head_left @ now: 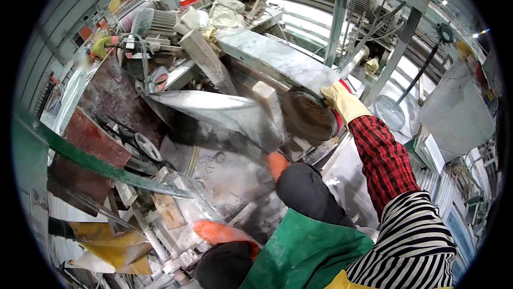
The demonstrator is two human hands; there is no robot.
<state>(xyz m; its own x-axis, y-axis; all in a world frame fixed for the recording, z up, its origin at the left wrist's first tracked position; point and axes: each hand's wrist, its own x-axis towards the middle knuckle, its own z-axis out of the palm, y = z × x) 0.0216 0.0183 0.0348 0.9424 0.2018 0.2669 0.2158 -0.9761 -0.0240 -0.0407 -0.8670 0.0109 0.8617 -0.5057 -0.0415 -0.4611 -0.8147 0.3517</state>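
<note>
One long green bar slants across the left side, with a yellow sheet hanging below it. Next comes a pale, broad curved panel, its lower part blurred. My orange boots stand apart near the centre, beside my green apron. Beyond them, a grey-veined slab runs toward my right hand. Just below its near end sits a round, brown-bottomed pan with red at its edge. My right hand, in a cream glove, is at that edge, fingers curled; whether they clamp it, I cannot tell. Upright thin panels stand far right.
</note>
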